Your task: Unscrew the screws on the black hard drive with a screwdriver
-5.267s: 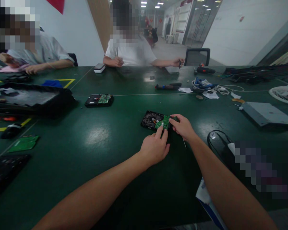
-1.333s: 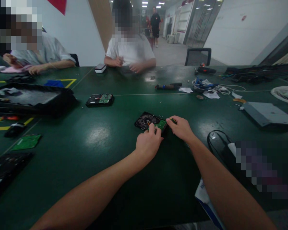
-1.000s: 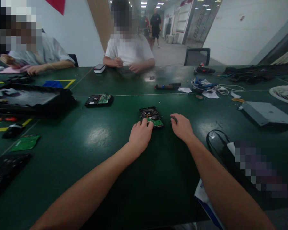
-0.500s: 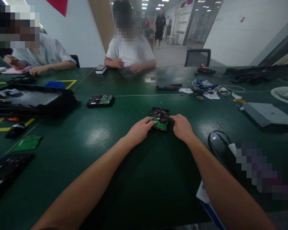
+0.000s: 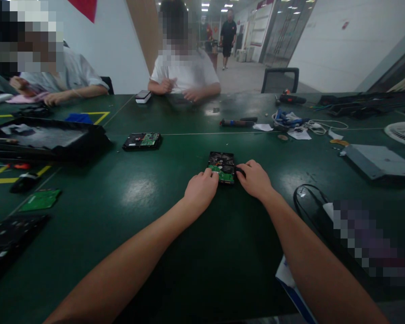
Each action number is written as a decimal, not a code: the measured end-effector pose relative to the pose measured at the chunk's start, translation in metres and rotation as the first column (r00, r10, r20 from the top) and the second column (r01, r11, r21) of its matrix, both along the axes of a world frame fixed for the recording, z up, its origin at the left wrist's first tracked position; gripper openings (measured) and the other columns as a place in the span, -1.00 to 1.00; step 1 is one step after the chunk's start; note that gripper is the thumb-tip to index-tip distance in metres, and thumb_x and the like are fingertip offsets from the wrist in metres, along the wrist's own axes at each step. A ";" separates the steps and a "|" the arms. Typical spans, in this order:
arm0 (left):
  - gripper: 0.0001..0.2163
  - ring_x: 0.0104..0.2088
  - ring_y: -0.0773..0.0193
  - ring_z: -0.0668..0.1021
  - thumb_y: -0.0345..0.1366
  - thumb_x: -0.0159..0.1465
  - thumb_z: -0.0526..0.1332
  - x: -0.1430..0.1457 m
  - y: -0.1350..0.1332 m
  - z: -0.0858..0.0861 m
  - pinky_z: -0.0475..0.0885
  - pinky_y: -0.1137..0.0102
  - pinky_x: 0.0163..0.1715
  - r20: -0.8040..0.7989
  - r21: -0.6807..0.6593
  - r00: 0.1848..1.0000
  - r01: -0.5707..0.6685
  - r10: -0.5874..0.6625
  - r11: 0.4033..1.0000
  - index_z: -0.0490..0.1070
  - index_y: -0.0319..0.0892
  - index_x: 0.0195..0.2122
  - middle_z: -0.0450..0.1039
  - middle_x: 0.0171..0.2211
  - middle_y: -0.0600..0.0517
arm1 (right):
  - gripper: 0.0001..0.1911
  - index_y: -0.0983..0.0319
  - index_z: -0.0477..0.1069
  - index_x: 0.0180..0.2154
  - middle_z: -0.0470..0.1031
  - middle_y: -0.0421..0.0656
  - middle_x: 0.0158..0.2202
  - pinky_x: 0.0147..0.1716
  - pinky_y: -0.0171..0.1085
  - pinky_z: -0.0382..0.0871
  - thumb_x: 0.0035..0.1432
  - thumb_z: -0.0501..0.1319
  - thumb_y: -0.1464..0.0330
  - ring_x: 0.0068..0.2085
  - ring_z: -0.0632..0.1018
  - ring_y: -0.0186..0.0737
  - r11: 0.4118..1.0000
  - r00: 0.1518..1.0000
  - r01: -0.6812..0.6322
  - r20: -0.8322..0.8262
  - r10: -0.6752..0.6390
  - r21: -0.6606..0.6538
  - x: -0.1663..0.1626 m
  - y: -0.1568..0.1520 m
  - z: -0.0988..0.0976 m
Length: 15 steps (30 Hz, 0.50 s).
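Note:
In front of me on the table lies a hard drive (image 5: pixel 222 158), its black underside up and a green circuit board (image 5: pixel 224 173) across the near half. My left hand (image 5: pixel 201 189) grips the drive at its near left corner, fingertips over the edge of the board. At the right edge, my right hand (image 5: pixel 255 177) is closed, with a small dark piece (image 5: pixel 239 171) at its fingertips. What that piece is, I cannot make out. The fingers partly cover both sides of the drive.
A second hard drive (image 5: pixel 142 141) lies left of centre, near a black tray (image 5: pixel 97 141). A loose green circuit board (image 5: pixel 40 200) is at the left. On the right sit a grey metal box (image 5: pixel 381 163) and bundled cables (image 5: pixel 290 118). Two people sit across the table.
The hard drive has shifted slightly left and turned a little. My left hand has drawn back toward its near corner. A dark piece now shows at my right fingertips.

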<state>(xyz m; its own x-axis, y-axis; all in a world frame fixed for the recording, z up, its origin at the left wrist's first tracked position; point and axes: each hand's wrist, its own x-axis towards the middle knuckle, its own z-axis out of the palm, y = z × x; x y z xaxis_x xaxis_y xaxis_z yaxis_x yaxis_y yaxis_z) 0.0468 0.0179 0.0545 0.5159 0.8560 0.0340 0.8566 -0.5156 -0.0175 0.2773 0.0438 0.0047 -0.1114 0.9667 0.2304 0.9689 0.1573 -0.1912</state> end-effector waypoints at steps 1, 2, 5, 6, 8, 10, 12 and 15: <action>-0.67 -0.03 -0.02 0.67 -0.48 0.52 -0.01 0.000 0.000 0.001 0.62 0.19 -0.11 -0.009 0.000 1.000 0.002 -0.002 1.000 0.48 -0.32 0.15 0.51 0.14 -0.29 | -0.63 0.21 0.58 0.14 0.51 0.07 0.00 -0.01 -0.04 0.44 0.46 0.13 0.26 0.03 0.51 0.07 1.000 1.000 -0.001 -0.020 0.001 0.009 0.001 0.000 -0.001; -0.67 -0.05 -0.01 0.67 -0.48 0.51 -0.01 0.000 -0.001 0.001 0.62 0.19 -0.14 -0.019 0.001 1.000 0.002 -0.002 1.000 0.49 -0.33 0.14 0.51 0.13 -0.29 | -0.65 0.21 0.59 0.11 0.51 0.06 -0.01 -0.01 -0.04 0.45 0.45 0.14 0.28 0.03 0.52 0.06 1.000 0.999 0.000 -0.040 0.000 0.017 0.001 0.000 -0.001; -0.66 -0.08 0.00 0.67 -0.49 0.50 -0.02 0.000 -0.002 0.001 0.61 0.21 -0.17 -0.048 0.006 0.999 0.007 -0.006 1.000 0.50 -0.31 0.12 0.52 0.10 -0.27 | -0.69 0.20 0.61 0.03 0.52 0.04 -0.02 -0.03 -0.06 0.45 0.43 0.13 0.35 0.01 0.54 0.02 1.000 0.996 -0.007 -0.084 0.010 0.030 0.003 0.001 -0.003; -0.66 -0.08 0.00 0.67 -0.49 0.50 -0.02 0.000 -0.002 0.000 0.61 0.21 -0.17 -0.054 0.010 0.998 0.009 -0.009 1.000 0.50 -0.31 0.12 0.53 0.09 -0.27 | -0.69 0.20 0.61 0.01 0.52 0.04 -0.03 -0.04 -0.07 0.45 0.42 0.12 0.38 0.00 0.54 0.01 0.999 0.996 -0.011 -0.093 0.014 0.030 0.003 0.001 -0.003; -0.66 -0.07 -0.01 0.66 -0.48 0.50 -0.02 0.002 -0.004 -0.002 0.61 0.19 -0.16 -0.062 0.018 0.998 0.012 -0.011 1.000 0.50 -0.31 0.13 0.52 0.09 -0.28 | -0.67 0.21 0.60 0.05 0.53 0.03 -0.03 -0.05 -0.08 0.44 0.42 0.11 0.39 -0.01 0.54 -0.01 0.999 0.995 -0.013 -0.101 0.016 0.029 0.004 0.001 -0.004; -0.66 -0.06 -0.02 0.65 -0.47 0.51 -0.01 0.004 -0.006 -0.003 0.60 0.18 -0.14 -0.064 0.027 0.998 0.008 -0.006 1.000 0.49 -0.33 0.15 0.51 0.11 -0.30 | -0.61 0.20 0.56 0.16 0.53 0.03 -0.01 -0.06 -0.08 0.45 0.43 0.10 0.38 -0.01 0.55 0.00 0.999 0.996 -0.015 -0.091 0.017 0.028 0.004 0.001 -0.004; -0.66 -0.04 -0.03 0.65 -0.46 0.52 -0.02 0.007 -0.008 -0.005 0.59 0.17 -0.12 -0.063 0.032 0.998 -0.006 0.008 0.999 0.49 -0.35 0.15 0.50 0.11 -0.32 | -0.56 0.19 0.52 0.25 0.53 0.04 -0.01 -0.04 -0.08 0.44 0.44 0.10 0.37 0.00 0.54 0.01 0.999 0.997 -0.030 -0.066 0.032 0.028 0.004 0.001 -0.004; -0.66 -0.02 -0.04 0.64 -0.45 0.53 -0.04 0.009 -0.009 -0.006 0.59 0.17 -0.11 -0.058 0.035 0.998 -0.022 0.024 0.999 0.50 -0.36 0.14 0.49 0.12 -0.33 | -0.59 0.20 0.57 0.20 0.53 0.04 -0.04 0.01 -0.07 0.44 0.44 0.11 0.37 0.00 0.54 0.01 0.998 0.998 -0.048 -0.045 0.049 0.027 0.004 0.000 -0.003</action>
